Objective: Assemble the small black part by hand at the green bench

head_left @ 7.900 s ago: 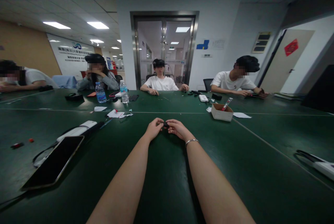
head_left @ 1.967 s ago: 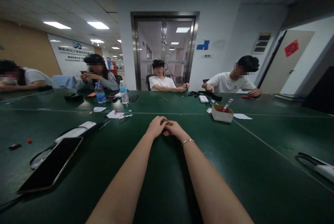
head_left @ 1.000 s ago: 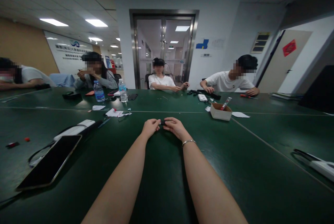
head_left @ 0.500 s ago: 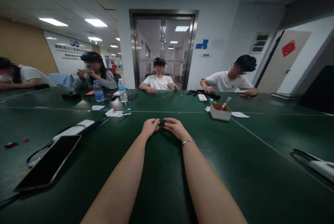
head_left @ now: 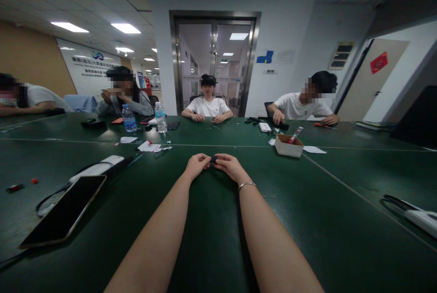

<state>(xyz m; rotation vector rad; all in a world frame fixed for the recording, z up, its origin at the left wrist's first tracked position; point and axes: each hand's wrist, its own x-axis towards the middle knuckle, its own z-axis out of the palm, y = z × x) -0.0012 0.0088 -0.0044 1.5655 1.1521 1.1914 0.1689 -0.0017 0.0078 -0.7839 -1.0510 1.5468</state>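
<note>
Just above the dark green table (head_left: 218,220), my left hand (head_left: 197,165) and my right hand (head_left: 230,167) meet in the middle of the view. Between their fingertips is a small black object (head_left: 213,160), too small and too covered to name. My right thumb and fingers pinch it from the right. The left fingertips are pressed together at its other end. A silver bracelet (head_left: 246,185) circles my right wrist.
On the left lie a phone (head_left: 66,209) and a white device (head_left: 97,169) with a black cable. Paper scraps (head_left: 148,147), two bottles (head_left: 129,119) and a small cardboard box (head_left: 289,146) stand farther off. Several people sit across the table, one person (head_left: 207,106) straight ahead.
My left fingers have shifted slightly to the right, closer to my right hand. The black object stays between them. Across the table, a person at the right has moved a hand.
</note>
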